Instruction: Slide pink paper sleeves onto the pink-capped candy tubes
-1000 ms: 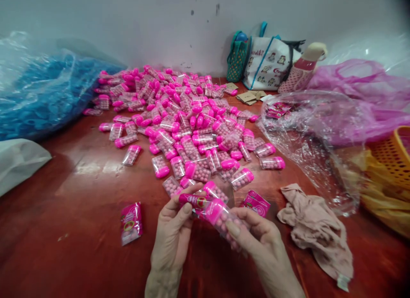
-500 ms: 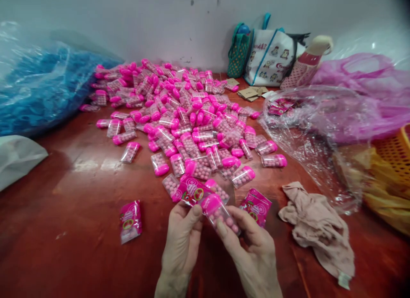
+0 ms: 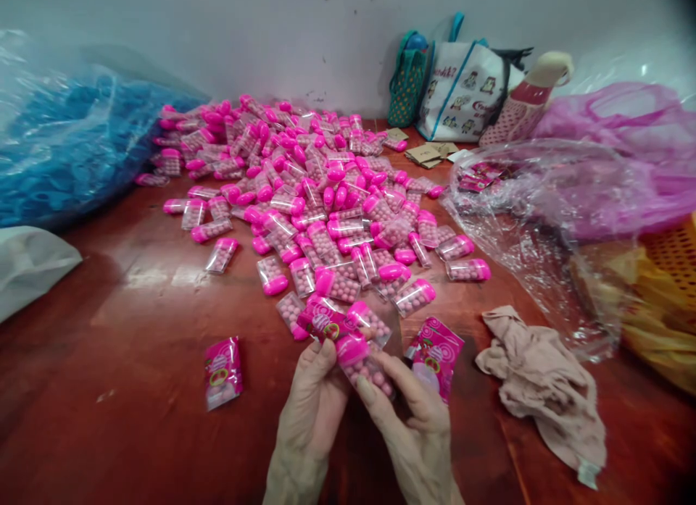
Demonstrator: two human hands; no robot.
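Observation:
Between the thumb and fingers of my left hand (image 3: 311, 403) is a pink printed wrapper (image 3: 326, 319), held flat near its lower edge. My right hand (image 3: 413, 425) grips a clear candy box (image 3: 352, 350) with a pink cap and pink candy balls inside, tilted with the cap toward my left hand. Cap and wrapper are close together; I cannot tell whether they touch. Just beyond both hands begins a large heap of similar candy boxes (image 3: 320, 244). A wrapped pink pack (image 3: 222, 372) lies to the left, and more pink wrappers (image 3: 439, 353) lie beside my right hand.
Clear plastic with blue pieces (image 3: 76, 150) bulges at the left. A beige cloth (image 3: 544, 389), a clear plastic bag (image 3: 527, 222) and a yellow basket (image 3: 671, 262) are at the right. Cardboard pieces (image 3: 427, 154) and a white tote bag (image 3: 462, 92) are by the wall.
Both hands have come closer together, the right one shifting left with the candy box. The box's cap now sits lower and nearer the left fingers. Both grips are kept.

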